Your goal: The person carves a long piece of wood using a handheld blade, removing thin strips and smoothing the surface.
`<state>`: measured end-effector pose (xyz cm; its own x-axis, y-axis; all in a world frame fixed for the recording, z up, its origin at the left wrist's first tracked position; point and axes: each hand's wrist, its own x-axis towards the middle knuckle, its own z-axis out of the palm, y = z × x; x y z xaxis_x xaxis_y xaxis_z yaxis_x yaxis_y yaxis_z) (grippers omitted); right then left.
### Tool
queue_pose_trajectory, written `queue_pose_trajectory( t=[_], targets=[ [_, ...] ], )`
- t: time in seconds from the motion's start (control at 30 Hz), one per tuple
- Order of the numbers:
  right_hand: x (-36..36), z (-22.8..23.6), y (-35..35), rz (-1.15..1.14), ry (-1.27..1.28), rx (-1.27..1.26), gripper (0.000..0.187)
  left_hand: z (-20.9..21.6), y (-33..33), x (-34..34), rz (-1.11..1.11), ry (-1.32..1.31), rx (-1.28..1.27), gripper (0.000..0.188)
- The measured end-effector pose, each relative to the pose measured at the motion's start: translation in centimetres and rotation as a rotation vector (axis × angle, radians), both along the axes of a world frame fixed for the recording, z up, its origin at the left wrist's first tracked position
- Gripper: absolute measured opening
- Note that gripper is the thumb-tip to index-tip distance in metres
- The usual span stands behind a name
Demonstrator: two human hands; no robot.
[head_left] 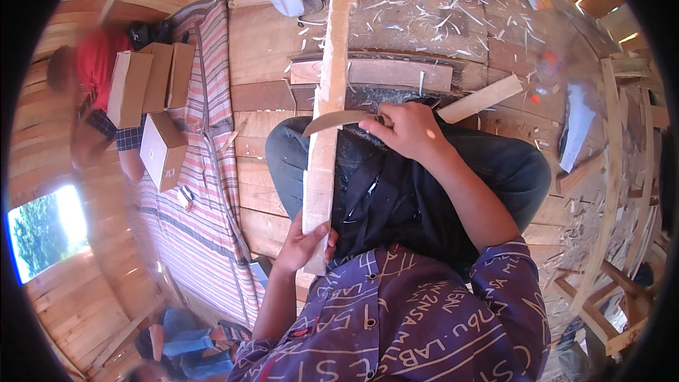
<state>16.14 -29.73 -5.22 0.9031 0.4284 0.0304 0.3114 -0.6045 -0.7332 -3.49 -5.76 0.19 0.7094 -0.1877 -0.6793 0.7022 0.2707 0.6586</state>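
A long pale wooden plank (337,46) runs from my lap up toward the top of the head view, its left edge rough and splintered. My left hand (303,244) is closed around its near end. In my right hand (412,131) is the handle of a curved knife (331,121). The blade lies crosswise over the plank, its tip reaching past the left edge; whether it cuts into the wood I cannot tell. My legs (488,163) are folded on either side, with dark cloth across the lap.
Wood shavings (453,10) litter the board floor. Short wood pieces (403,76) and an angled offcut (481,99) lie beyond my knees. A striped rug (212,219) at left bears cardboard boxes (163,152) beside a person in red (95,60). Another person (194,339) is at lower left.
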Motion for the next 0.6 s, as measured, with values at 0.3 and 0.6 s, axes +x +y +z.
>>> queue_pose_trajectory(
  t=[0.3, 0.6],
  targets=[
    [-2.7, 0.9, 3.3, 0.136, -0.122, -0.196, 0.067, -0.8, -0.5, 0.6, -0.11, -0.076, 0.162, 0.035],
    [1.0, -1.0, 3.0, 0.037, -0.302, -0.338, 0.061, 0.1, -2.0, 1.8, -0.062, -0.067, 0.222, 0.022]
  ],
)
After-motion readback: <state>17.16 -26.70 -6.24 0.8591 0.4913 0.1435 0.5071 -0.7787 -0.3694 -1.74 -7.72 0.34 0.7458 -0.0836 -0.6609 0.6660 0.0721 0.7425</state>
